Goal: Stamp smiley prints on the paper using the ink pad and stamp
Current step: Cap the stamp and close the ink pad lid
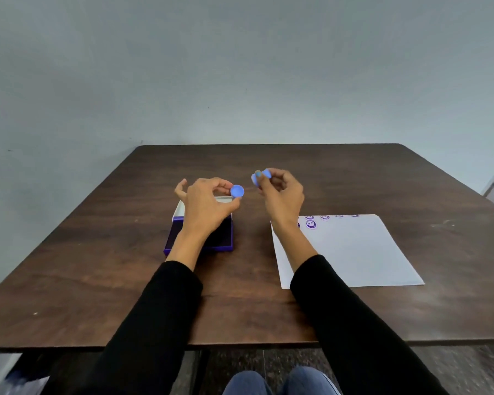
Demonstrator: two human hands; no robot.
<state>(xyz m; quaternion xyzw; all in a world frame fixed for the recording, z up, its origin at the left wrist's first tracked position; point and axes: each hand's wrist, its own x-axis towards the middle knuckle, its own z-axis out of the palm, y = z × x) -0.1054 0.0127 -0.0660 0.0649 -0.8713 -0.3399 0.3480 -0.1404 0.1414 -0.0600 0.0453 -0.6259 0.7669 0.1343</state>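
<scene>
My left hand pinches a small round blue stamp cap between thumb and fingers, hovering over the open ink pad. The purple ink pad case lies with its white lid raised at the back, mostly hidden by my left wrist. My right hand holds the blue stamp up in the air, a little right of the cap and apart from it. A white paper lies to the right, with a row of purple smiley prints along its far edge.
The dark wooden table reaches to a plain grey wall. Both black sleeves cross the near table edge. My right forearm covers the paper's left corner. Knees in blue jeans show below the table.
</scene>
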